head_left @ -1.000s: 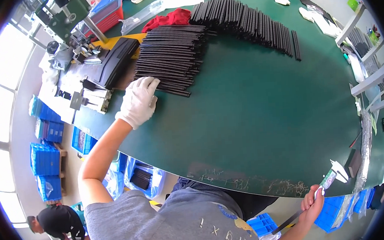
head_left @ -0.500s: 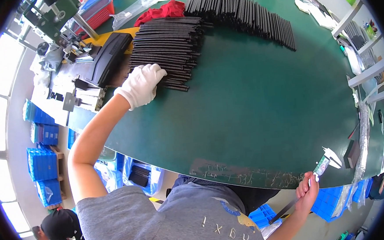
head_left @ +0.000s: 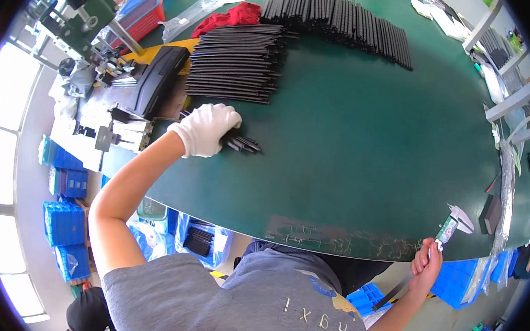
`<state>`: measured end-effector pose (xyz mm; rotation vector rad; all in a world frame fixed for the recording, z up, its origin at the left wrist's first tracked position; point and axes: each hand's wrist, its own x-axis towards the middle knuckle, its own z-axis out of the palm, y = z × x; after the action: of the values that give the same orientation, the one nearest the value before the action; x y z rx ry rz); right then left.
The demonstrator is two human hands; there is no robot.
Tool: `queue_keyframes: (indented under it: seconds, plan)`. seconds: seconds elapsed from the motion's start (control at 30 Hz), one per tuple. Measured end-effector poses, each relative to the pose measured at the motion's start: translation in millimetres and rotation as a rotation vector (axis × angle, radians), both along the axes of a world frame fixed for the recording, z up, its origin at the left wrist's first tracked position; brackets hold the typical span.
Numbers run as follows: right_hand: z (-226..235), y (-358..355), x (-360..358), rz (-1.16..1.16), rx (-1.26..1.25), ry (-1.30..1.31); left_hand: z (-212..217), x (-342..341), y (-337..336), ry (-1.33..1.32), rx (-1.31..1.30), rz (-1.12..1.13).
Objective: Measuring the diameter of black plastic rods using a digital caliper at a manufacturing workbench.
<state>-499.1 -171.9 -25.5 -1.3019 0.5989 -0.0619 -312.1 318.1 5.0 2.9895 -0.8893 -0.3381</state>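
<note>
My left hand, in a white glove, lies on the green tabletop with its fingers curled over a small bunch of black strips, whose ends stick out to the right of the glove, just below the big stack of black strips. My right hand is bare, down at the near edge of the tabletop, fingers wrapped around a caliper whose head pokes up over the edge; a longer row of black strips fans across the far side, beside a red cloth
</note>
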Motion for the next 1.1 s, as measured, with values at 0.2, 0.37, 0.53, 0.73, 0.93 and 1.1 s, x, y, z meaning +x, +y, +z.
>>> queue_keyframes:
  seconds: [0.2, 0.37, 0.53, 0.73, 0.93, 1.1]
  plan:
    - [-1, -2, 0, -0.017, -0.009, 0.002, -1, -5, -8, 0.126, 0.069, -0.098]
    - [5, 1, 0, -0.012, -0.067, 0.031, -14, -30, -28, -0.087, -0.222, -0.099]
    - [36, -4, -4, -0.036, -0.33, -0.028, 0, -35, -127, -0.409, -1.057, -0.183]
    - [87, -9, -18, 0.053, -1.239, -0.304, -3, -34, -260, 0.321, -1.81, -0.024]
    - [138, 14, -5, 0.067, -1.664, -0.307, -4, -28, -287, 0.342, -1.728, -0.034]
    - [134, 3, -13, -0.025, -1.918, -0.319, 13, -28, -284, 0.456, -1.59, -0.246]
